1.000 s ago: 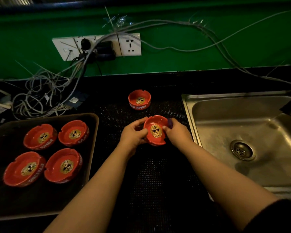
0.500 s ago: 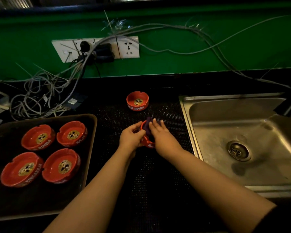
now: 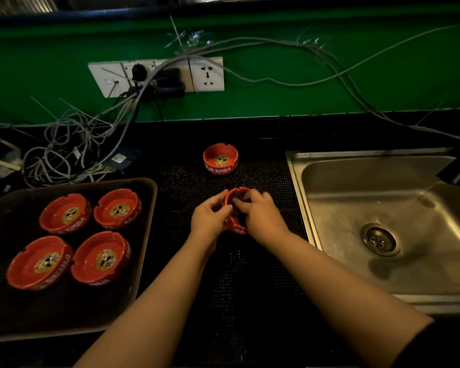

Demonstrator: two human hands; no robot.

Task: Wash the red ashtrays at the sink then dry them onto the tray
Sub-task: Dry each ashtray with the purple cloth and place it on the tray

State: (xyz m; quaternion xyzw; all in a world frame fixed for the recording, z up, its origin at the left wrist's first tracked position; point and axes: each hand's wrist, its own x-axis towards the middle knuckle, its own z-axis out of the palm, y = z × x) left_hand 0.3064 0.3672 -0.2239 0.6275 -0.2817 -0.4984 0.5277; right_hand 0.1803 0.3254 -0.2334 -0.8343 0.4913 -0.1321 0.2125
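My left hand (image 3: pixel 210 219) grips the left side of a red ashtray (image 3: pixel 236 224) held over the black mat. My right hand (image 3: pixel 259 213) has its fingers pressed inside the ashtray, on a dark purple cloth (image 3: pixel 236 201) that is barely visible. A second red ashtray (image 3: pixel 220 159) marked RAJA RIMBA sits on the counter behind. Several red ashtrays (image 3: pixel 65 213) lie upright on the dark tray (image 3: pixel 144 261) at the left. The steel sink (image 3: pixel 383 203) is at the right.
A black perforated mat (image 3: pixel 237 288) covers the counter between tray and sink. Tangled grey cables (image 3: pixel 64 152) lie at the back left below a white socket strip (image 3: pixel 157 75) on the green wall. The sink drain (image 3: pixel 380 239) is open.
The ashtray, first tilted with its inside facing me, is now covered by my right hand, whose fingers have pushed the cloth down into it. Both hands stayed over the mat.
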